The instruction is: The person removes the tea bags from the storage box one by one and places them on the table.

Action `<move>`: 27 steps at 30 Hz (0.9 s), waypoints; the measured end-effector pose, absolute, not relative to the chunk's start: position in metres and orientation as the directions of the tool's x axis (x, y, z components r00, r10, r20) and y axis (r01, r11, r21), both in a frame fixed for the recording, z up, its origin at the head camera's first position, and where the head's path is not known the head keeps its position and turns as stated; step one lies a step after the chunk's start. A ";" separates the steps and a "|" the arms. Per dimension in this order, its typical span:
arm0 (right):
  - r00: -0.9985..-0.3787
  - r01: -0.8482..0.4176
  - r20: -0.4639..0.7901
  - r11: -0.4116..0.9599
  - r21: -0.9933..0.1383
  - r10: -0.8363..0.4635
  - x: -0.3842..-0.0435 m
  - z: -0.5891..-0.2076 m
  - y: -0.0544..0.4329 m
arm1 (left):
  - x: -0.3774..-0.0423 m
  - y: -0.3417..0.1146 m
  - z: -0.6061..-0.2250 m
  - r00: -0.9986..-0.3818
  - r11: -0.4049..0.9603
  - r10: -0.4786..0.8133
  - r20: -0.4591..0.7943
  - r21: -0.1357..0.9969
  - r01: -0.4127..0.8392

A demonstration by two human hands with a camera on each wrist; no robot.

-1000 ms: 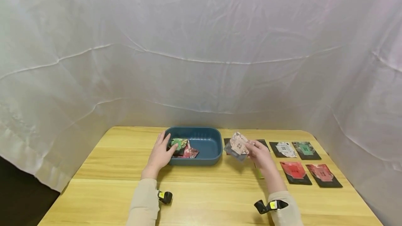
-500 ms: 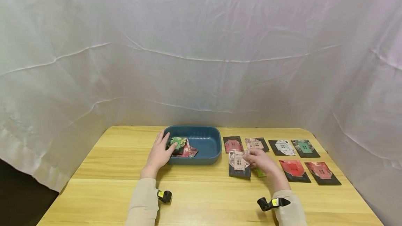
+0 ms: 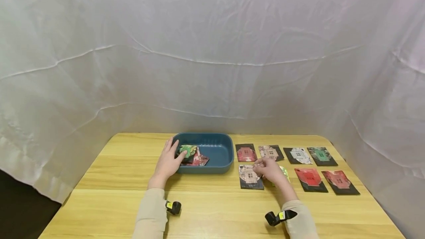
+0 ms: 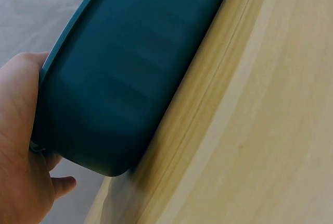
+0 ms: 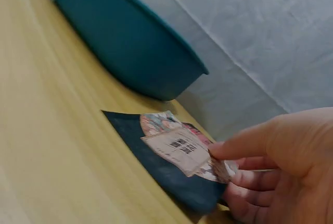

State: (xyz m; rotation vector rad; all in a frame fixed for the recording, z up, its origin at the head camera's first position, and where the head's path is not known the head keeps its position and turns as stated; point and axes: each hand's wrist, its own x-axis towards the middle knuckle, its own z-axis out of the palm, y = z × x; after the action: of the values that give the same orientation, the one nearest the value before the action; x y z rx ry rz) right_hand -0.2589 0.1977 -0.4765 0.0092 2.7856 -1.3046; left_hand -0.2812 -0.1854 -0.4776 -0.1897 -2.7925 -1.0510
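Observation:
My right hand pinches the right edge of a flat black sachet with a beige flower-print label, low at the tabletop right of the bin. In the right wrist view, thumb and fingers hold that sachet by its corner. My left hand grips the left end of a blue plastic bin, its thumb over the rim. A green-printed sachet and a red-printed sachet lie in the bin's left part. In the left wrist view, the hand wraps the end of the bin.
Behind the right hand lie a red sachet, a beige sachet, a white sachet and a green sachet. Two red ones, a bright sachet and a duller sachet, lie farther right. A yellow-green sachet is partly hidden.
My right hand has brought the beige sachet down and towards me, from in front of the back row to the tabletop. My left hand has stayed at the bin.

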 end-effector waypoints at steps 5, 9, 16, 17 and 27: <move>-0.999 0.024 0.001 0.728 -0.685 0.034 -0.261 -0.478 0.194 | -0.281 -0.185 -0.477 -0.978 0.742 0.059 0.200 0.646 0.177; -0.998 0.009 0.044 0.763 -0.646 0.049 -0.261 -0.479 0.191 | -0.281 -0.185 -0.477 -0.980 0.743 0.058 0.193 0.647 0.172; -0.993 -0.013 0.100 0.817 -0.576 0.054 -0.261 -0.479 0.190 | -0.282 -0.185 -0.476 -0.982 0.749 0.062 0.177 0.643 0.163; -0.993 -0.018 0.107 0.822 -0.569 0.053 -0.262 -0.479 0.190 | -0.282 -0.185 -0.476 -0.982 0.749 0.061 0.177 0.642 0.162; -0.985 -0.057 0.165 0.809 -0.585 0.050 -0.263 -0.472 0.190 | -0.281 -0.185 -0.476 -0.983 0.752 0.064 0.171 0.639 0.160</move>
State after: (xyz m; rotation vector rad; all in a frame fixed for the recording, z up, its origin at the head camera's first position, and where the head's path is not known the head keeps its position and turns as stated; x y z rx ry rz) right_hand -0.2635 0.1896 -0.4715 -0.0058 3.1512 -1.0276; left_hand -0.2807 -0.1849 -0.4761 -0.1798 -2.8100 -1.0439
